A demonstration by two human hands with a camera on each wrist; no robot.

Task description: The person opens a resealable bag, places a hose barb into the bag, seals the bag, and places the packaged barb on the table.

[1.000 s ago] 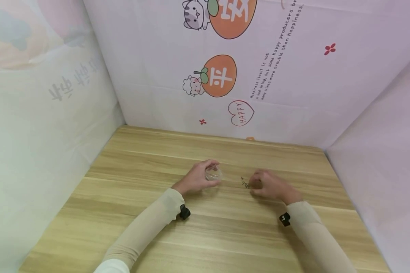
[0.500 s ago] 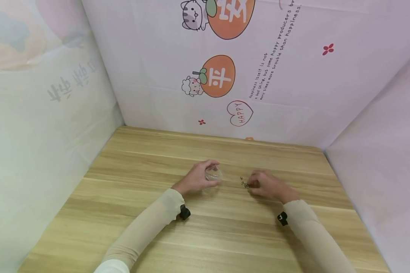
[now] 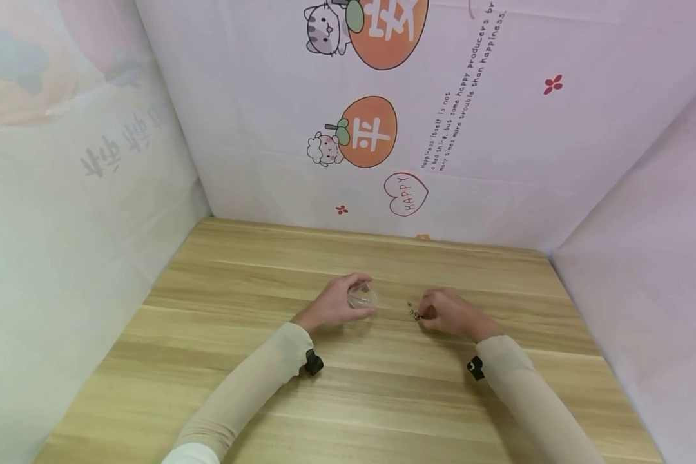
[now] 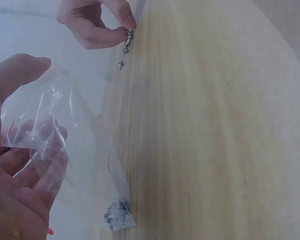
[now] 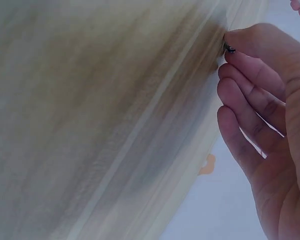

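Observation:
My left hand (image 3: 338,301) holds a clear plastic bag (image 4: 72,107), thumb and fingers spread apart around its mouth. A clump of small metal screws (image 4: 118,215) sits in the bag's bottom corner. To the right, several more small screws (image 3: 412,312) lie on the wooden table. My right hand (image 3: 454,314) is down at these loose screws, its thumb and index fingertips pinching a small metal screw (image 5: 229,48). Most of that screw is hidden by the fingertips. One separate screw (image 4: 121,65) lies a little nearer the bag.
The wooden table (image 3: 348,393) ends at a printed white cloth wall (image 3: 267,161) at the back. Plain cloth walls rise on the left (image 3: 93,212) and right (image 3: 644,245). A black camera strap (image 3: 313,362) is on the left wrist, another black strap (image 3: 475,368) on the right.
My right hand has shifted slightly left onto the loose screws, and its thumb and index fingertips have come together. The left hand and bag have stayed in place.

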